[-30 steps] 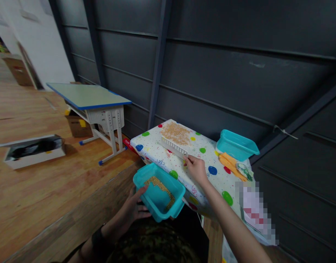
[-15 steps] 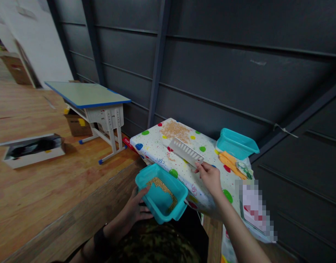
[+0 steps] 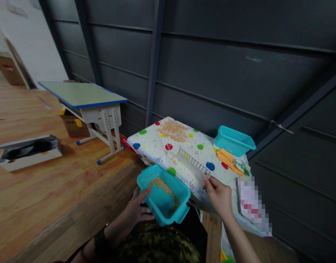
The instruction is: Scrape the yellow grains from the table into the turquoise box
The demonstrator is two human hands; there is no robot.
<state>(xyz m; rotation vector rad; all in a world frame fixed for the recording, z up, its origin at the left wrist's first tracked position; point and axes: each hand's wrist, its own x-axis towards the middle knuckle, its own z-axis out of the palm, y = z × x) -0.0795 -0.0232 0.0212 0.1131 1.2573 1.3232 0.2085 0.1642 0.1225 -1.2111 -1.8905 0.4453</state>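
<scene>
My left hand (image 3: 137, 209) grips the near left side of a teal plastic basin (image 3: 161, 219), thumb over its rim. The basin is tilted beside the table's front edge, with yellow soybeans (image 3: 164, 186) along its far and right sides. My right hand (image 3: 217, 191) pinches the near right end of a whitish slotted plastic strip (image 3: 194, 163) over the table. A broad patch of soybeans and tan bits (image 3: 173, 130) lies on the far part of the patterned tablecloth (image 3: 146, 144), apart from the strip. A few small bits lie near the strip's left end.
A second teal basin (image 3: 233, 141) stands at the table's back right, with an orange cloth (image 3: 228, 160) before it. A pale blurred sheet (image 3: 250, 204) lies at the right edge. Left are a desk (image 3: 82, 94) and an open white box (image 3: 31, 155); a dark panelled wall (image 3: 206, 69) is behind.
My right hand has drawn the slotted strip right and nearer to me, away from the soybean patch. The left hand keeps the basin in nearly the same place. The view has shifted slightly.
</scene>
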